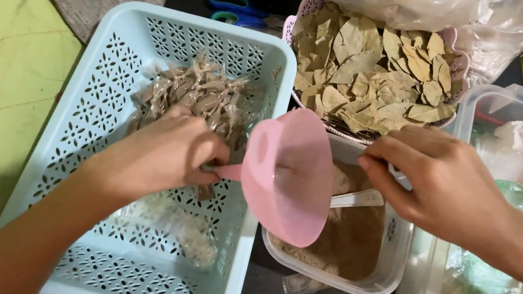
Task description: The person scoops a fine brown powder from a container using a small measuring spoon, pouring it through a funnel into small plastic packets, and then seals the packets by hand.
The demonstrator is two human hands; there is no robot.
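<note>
A left hand (160, 153) pinches a pink funnel (289, 172) by its spout over a tub (390, 256) of brown powder; at three o'clock, the right hand (439, 184) closes on a spoon (357, 199). Keeping the funnel level should limit spills.

home kitchen, dried leaves (372, 74); ground spice (352, 233)

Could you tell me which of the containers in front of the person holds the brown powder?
The small clear tub in the middle, under the pink funnel. The blue basket holds filled sachets and the pink basket dried leaves.
</note>
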